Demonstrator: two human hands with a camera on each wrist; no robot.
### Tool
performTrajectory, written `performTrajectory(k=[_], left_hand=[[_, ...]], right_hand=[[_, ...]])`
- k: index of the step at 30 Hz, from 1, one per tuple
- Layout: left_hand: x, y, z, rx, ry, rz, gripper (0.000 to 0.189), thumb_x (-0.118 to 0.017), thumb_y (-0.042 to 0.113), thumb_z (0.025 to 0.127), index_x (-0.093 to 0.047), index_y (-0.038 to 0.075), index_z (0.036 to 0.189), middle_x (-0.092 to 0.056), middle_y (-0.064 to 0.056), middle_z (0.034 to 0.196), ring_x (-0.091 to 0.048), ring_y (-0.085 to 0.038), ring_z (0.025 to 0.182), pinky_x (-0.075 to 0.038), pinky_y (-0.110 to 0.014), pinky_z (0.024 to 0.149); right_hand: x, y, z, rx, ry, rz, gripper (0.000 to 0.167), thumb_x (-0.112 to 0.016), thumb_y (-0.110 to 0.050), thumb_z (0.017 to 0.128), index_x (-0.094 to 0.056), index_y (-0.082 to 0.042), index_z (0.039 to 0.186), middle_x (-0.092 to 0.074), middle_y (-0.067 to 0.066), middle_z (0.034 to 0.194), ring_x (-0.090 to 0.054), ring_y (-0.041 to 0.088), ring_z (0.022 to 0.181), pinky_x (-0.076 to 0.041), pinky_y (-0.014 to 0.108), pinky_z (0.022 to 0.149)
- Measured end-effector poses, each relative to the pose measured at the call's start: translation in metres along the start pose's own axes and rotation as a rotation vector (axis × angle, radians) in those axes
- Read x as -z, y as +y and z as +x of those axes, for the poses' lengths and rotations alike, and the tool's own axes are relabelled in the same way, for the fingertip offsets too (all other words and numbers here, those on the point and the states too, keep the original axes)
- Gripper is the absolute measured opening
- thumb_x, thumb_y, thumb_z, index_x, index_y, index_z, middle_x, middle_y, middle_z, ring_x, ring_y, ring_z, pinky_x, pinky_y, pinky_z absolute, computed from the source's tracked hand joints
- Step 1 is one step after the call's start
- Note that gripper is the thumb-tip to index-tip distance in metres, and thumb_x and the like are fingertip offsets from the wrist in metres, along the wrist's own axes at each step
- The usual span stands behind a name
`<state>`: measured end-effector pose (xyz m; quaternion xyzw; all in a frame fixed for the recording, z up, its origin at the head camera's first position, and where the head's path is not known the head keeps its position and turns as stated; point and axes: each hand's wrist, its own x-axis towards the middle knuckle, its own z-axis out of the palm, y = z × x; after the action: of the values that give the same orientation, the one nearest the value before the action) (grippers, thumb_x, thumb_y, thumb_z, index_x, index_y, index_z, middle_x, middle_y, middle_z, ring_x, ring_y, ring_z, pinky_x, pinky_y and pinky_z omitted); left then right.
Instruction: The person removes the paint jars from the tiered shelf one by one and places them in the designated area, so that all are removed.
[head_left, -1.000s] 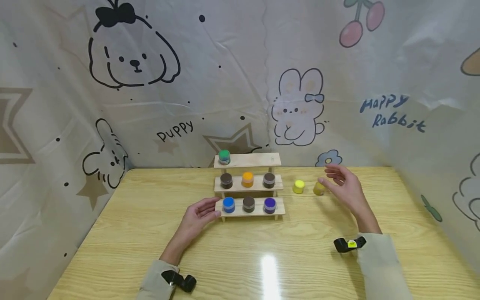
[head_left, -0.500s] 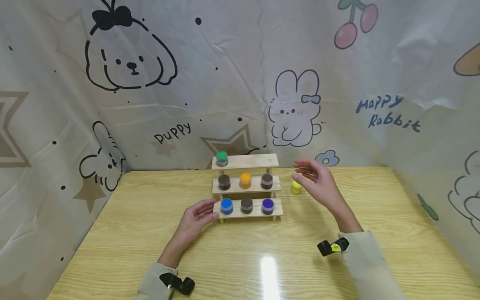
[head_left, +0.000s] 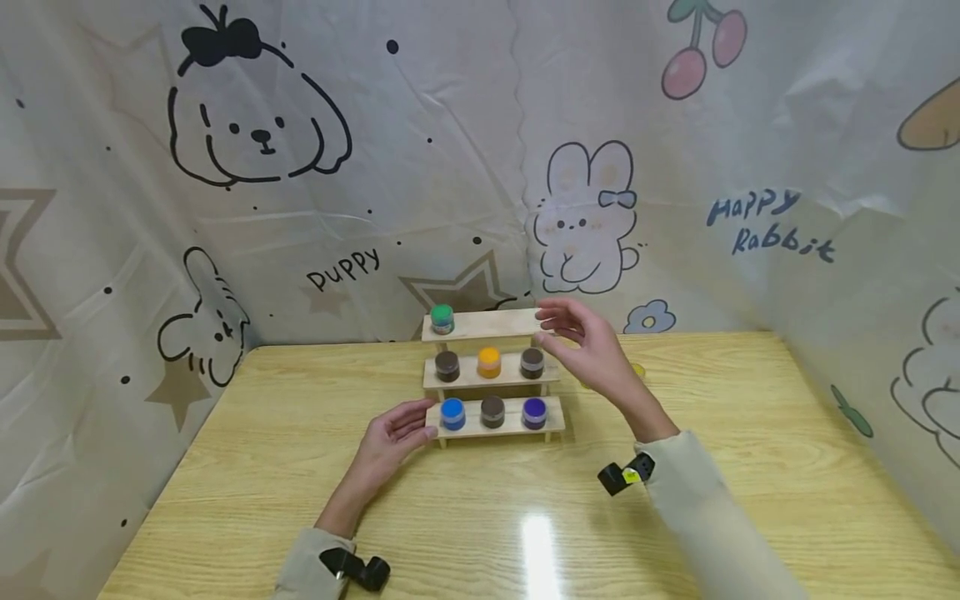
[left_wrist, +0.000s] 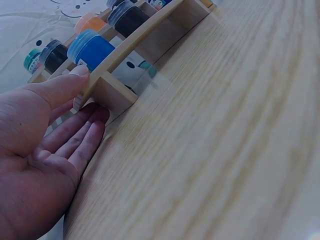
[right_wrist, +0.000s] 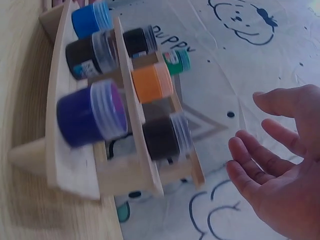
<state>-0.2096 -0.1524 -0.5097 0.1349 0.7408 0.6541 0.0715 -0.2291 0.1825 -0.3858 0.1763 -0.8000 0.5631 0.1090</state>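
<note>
A three-tier wooden rack (head_left: pixel 498 322) stands mid-table holding small paint jars. My left hand (head_left: pixel 386 442) holds the left end of its lowest tier, thumb on top and fingers below in the left wrist view. Beside that thumb is a blue paint jar (left_wrist: pixel 92 49); a dark jar (head_left: pixel 492 412) and a purple jar (head_left: pixel 535 413) share the tier. On the middle tier an orange jar (head_left: pixel 489 362) sits between two dark ones. A green jar (head_left: pixel 442 319) is at the top left. My right hand (head_left: pixel 588 346), its fingers loosely bent around nothing, hovers at the top tier's right end.
Yellow jars (head_left: pixel 639 371) stand on the table right of the rack, mostly hidden behind my right wrist. A printed curtain (head_left: pixel 337 225) hangs just behind the table's back edge (head_left: pixel 720 333) and along both sides.
My right hand has moved left from beside the yellow jars to the top tier's right end, now covering those jars in the head view. My left hand has stayed on the rack.
</note>
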Motion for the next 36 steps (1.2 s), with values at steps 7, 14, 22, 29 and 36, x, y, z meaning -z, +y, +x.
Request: performTrajectory(k=[7,14,22,29,36], left_hand=[[0.001,-0.001,0.0,-0.009,0.001,0.005,0.047,-0.073,0.005,0.096,-0.059,-0.004,0.139,-0.06,-0.023,0.14,-0.058,-0.033,0.127,-0.051,-0.023,0.1],[0.003,-0.001,-0.001,-0.011,0.007,0.021,0.046,-0.073,0.005,0.096,-0.059,-0.004,0.139,-0.06,-0.022,0.14,-0.06,-0.028,0.126,-0.05,-0.021,0.1],[0.001,0.0,0.0,-0.001,-0.007,0.004,0.047,-0.073,0.006,0.096,-0.058,-0.003,0.14,-0.06,-0.022,0.14,-0.057,-0.034,0.129,-0.05,-0.024,0.101],[0.001,-0.001,0.002,0.003,0.012,0.004,0.045,-0.073,0.005,0.096,-0.06,-0.002,0.138,-0.062,-0.019,0.139,-0.06,-0.028,0.126,-0.051,-0.024,0.1],[0.001,0.0,0.001,0.003,-0.014,-0.027,0.046,-0.072,0.004,0.096,-0.059,-0.004,0.139,-0.06,-0.023,0.139,-0.058,-0.035,0.128,-0.052,-0.026,0.099]], right_hand=[[-0.022,-0.012,0.015,-0.013,-0.036,-0.015,0.043,-0.073,-0.014,0.098,-0.058,-0.007,0.138,-0.064,0.015,0.129,-0.062,0.029,0.119,-0.047,0.043,0.11],[-0.047,-0.023,0.033,0.016,-0.063,-0.026,0.043,-0.073,-0.014,0.097,-0.058,-0.009,0.138,-0.065,0.014,0.128,-0.063,0.029,0.117,-0.048,0.043,0.108],[-0.07,-0.025,0.053,-0.008,-0.074,-0.017,0.042,-0.073,-0.015,0.097,-0.059,-0.01,0.135,-0.065,0.013,0.128,-0.063,0.03,0.117,-0.049,0.049,0.106],[-0.087,-0.018,0.067,-0.083,-0.12,-0.015,0.045,-0.074,-0.02,0.097,-0.058,-0.012,0.138,-0.064,0.015,0.131,-0.061,0.027,0.118,-0.051,0.044,0.104],[-0.105,-0.013,0.078,-0.133,-0.155,-0.054,0.054,-0.079,-0.019,0.093,-0.056,-0.007,0.141,-0.066,0.011,0.127,-0.063,0.027,0.118,-0.052,0.042,0.101]])
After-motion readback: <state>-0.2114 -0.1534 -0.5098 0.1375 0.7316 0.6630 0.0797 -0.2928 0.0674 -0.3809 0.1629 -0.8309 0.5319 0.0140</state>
